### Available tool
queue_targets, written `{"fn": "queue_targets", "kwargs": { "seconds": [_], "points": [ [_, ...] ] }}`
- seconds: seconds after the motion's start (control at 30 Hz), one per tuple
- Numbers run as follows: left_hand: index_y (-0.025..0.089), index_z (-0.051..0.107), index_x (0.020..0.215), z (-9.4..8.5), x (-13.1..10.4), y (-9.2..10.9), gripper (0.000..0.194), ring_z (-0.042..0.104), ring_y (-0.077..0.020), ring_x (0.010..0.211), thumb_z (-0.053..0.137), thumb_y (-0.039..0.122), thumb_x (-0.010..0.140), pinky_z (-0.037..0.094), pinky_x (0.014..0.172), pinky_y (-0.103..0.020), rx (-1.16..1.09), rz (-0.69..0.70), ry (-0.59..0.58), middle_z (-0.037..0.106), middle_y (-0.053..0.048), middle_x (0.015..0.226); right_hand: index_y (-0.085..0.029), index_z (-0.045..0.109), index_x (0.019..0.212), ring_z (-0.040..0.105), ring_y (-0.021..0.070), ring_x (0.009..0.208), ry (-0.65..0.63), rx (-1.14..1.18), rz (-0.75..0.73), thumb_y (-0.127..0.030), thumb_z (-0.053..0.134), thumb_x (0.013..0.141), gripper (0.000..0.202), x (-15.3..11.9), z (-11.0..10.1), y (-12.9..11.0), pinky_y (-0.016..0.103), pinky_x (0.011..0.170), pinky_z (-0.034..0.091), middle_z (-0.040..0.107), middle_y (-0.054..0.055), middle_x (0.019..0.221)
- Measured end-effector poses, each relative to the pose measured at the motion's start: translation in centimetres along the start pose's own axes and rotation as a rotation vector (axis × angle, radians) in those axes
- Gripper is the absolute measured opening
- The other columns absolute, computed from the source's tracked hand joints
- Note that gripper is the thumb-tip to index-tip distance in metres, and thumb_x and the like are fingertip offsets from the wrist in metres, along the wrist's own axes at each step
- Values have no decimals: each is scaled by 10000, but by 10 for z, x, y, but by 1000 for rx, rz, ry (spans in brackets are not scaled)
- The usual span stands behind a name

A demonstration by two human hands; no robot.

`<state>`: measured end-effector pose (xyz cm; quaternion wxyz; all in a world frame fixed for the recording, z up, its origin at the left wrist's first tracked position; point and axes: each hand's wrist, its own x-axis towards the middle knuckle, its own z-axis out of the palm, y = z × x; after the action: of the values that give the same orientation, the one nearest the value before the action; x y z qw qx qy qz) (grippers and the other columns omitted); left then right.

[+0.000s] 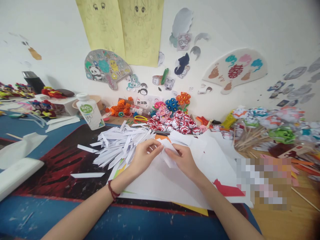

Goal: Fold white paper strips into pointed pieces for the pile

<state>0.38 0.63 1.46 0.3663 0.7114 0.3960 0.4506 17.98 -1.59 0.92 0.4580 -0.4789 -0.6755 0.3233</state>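
Both hands meet over the large white sheets [155, 181] in the middle of the table. Between them is a small folded piece of white paper [170, 159]. My left hand [148, 154] pinches its upper left edge with thumb and forefinger, and a dark red bracelet circles that wrist. On the paper's right side, my right hand [183, 160] grips with the thumb on top and the fingers partly hidden. Just beyond my left hand lies a loose heap of folded white paper strips [116, 146]. One separate strip [87, 175] rests on the dark mat.
A white bottle [90, 111] stands behind the strips. Red-and-white paper flowers [178, 121] line the wall. Thin wooden sticks [252, 138] and more flowers crowd the right side. A white object [18, 178] lies at left, and red paper [228, 189] sits beside my right forearm.
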Motion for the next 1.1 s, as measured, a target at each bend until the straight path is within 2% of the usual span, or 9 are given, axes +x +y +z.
{"fn": "queue_targets", "kwargs": {
  "seconds": [0.1, 0.2, 0.4, 0.57, 0.73, 1.1],
  "points": [
    [155, 655, 813, 0, 1, -3, 230, 542, -123, 692, 589, 375, 842, 411, 626, -230, -59, -55, 20, 650, -29, 787, -170, 398, 592, 309, 93, 577, -13, -28, 10, -378, 555, 860, 374, 0, 0, 0, 236, 523, 232, 315, -43, 602],
    [156, 660, 821, 0, 1, -5, 231, 541, -123, 697, 602, 380, 831, 403, 618, -226, -100, -79, 21, 655, -32, 803, -157, 476, 628, 344, 99, 589, -36, -28, 21, -383, 549, 863, 334, 0, 0, -1, 233, 528, 255, 374, -34, 616],
    [150, 667, 794, -1, 2, -4, 239, 553, -132, 703, 629, 386, 811, 414, 635, -231, -175, -90, -42, 650, -34, 765, -145, 548, 640, 392, 108, 581, -40, -1, 53, -379, 567, 844, 311, 0, 0, 0, 233, 523, 283, 432, -22, 605],
    [142, 658, 745, -4, 3, -1, 250, 547, -122, 676, 642, 386, 797, 408, 615, -226, -220, -119, -89, 642, -28, 742, -139, 569, 643, 395, 106, 568, -52, 58, 77, -390, 588, 827, 311, 0, -2, 0, 231, 509, 283, 443, -20, 601],
    [139, 660, 728, -7, 4, 3, 242, 534, -121, 649, 652, 374, 786, 400, 593, -227, -153, -114, -91, 640, -29, 714, -139, 560, 625, 375, 100, 553, -69, 117, 97, -404, 602, 816, 329, -1, -3, -2, 231, 498, 271, 425, -23, 592],
    [148, 658, 758, -6, 4, 4, 272, 530, -113, 644, 638, 418, 788, 394, 578, -214, -154, -107, -106, 629, -15, 718, -142, 556, 623, 367, 100, 554, -46, 76, 86, -416, 607, 810, 335, -1, -7, -4, 227, 491, 276, 421, -25, 587]
  ]
}}
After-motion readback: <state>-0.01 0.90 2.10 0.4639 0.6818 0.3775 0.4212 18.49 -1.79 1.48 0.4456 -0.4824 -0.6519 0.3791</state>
